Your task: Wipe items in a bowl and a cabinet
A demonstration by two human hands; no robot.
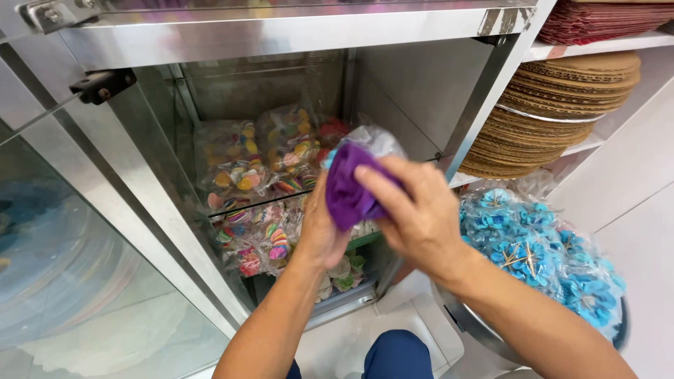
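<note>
fingers [379, 184] of both hands grip a crumpled purple bag [347, 193].

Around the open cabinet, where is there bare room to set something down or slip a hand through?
Free: the white floor between the cabinet's bottom edge and the blue knee. Crowded: both cabinet shelves, packed with bags of colourful discs; the blue flower bag fills the right. Both hands, left hand and right hand, grip a purple bundle blocking the opening.

Crumpled purple cloth [347, 193] bunched against clear plastic bag [375, 140], mid-air before open metal cabinet shelves.
</note>
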